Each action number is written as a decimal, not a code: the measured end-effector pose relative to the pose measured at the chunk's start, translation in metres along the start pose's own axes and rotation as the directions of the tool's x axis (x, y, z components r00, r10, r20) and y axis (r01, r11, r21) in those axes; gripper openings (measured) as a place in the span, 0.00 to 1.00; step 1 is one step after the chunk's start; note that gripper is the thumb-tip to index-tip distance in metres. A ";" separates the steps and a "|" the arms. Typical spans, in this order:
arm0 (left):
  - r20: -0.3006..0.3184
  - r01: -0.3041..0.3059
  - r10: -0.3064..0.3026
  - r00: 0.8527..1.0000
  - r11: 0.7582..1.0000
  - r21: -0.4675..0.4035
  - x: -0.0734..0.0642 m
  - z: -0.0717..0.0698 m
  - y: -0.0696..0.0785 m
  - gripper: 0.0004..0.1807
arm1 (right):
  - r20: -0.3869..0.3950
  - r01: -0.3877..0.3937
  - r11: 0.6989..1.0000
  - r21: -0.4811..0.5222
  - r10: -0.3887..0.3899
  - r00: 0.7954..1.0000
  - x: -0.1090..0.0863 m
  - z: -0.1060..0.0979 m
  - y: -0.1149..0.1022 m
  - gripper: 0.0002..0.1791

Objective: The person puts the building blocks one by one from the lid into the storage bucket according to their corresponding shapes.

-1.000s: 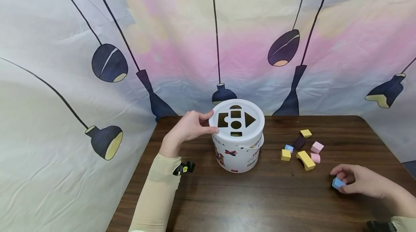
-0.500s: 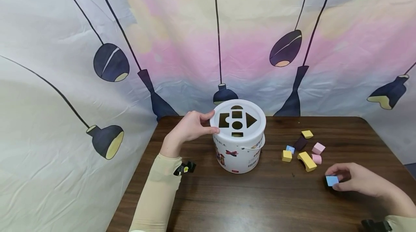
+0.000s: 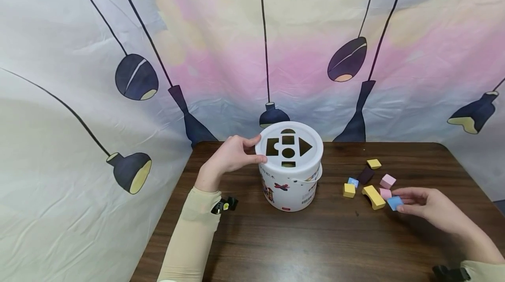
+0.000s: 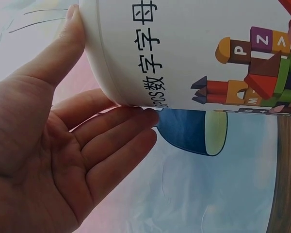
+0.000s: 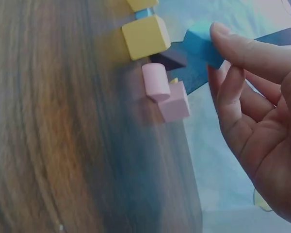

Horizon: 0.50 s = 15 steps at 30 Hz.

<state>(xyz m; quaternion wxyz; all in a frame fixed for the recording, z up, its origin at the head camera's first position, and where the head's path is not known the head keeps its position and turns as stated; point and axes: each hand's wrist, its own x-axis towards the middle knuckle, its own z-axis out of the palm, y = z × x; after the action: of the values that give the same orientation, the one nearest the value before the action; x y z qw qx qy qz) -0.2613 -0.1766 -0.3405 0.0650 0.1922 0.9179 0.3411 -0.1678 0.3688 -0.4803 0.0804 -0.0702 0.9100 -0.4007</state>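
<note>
Mostly, we worry about the pinch of the right hand (image 3: 434, 209): its thumb and fingertips hold the blue block (image 3: 395, 203) with much of it jutting past them, so we think an uneven squeeze could tilt it or drop it onto the table (image 3: 335, 242). Just beyond those fingertips sits the pink cylinder (image 3: 385, 194), with the yellow arch (image 3: 375, 198) to their left and the pink block (image 3: 388, 181) a little farther out; a low sweep could, we judge, set the cylinder rolling, since its side looks rounded. The right wrist view is soft, so we cannot say for certain whether the fingers touch it. Well left of the right fingers, the left hand (image 3: 234, 155) grips the white bucket (image 3: 289, 196) at its rim, thumb on the near side and fingers round the far side, leaving the shaped holes of the lid (image 3: 305, 163) uncovered. Because those fingers bear on one edge only, we suspect a hard push there could twist or tip the bucket.
</note>
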 end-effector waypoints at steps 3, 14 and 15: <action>0.003 0.001 -0.001 1.000 1.000 0.004 0.000 0.000 0.000 0.45 | -0.025 -0.015 0.999 0.032 0.015 1.000 0.000 0.002 -0.006 0.30; 0.002 0.006 -0.006 1.000 1.000 0.006 0.001 0.001 -0.001 0.45 | -0.169 0.116 0.988 0.097 -0.099 0.981 0.010 0.014 -0.042 0.26; 0.002 0.006 -0.006 1.000 1.000 0.006 0.001 0.001 -0.001 0.45 | -0.180 0.136 0.985 0.105 -0.115 0.977 0.012 0.015 -0.045 0.25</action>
<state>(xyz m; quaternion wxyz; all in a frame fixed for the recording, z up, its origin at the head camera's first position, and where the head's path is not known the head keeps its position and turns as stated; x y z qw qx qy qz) -0.2627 -0.1763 -0.3420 0.0665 0.1898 0.9194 0.3380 -0.1733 0.3255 -0.4579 -0.0208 -0.0875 0.8823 -0.4621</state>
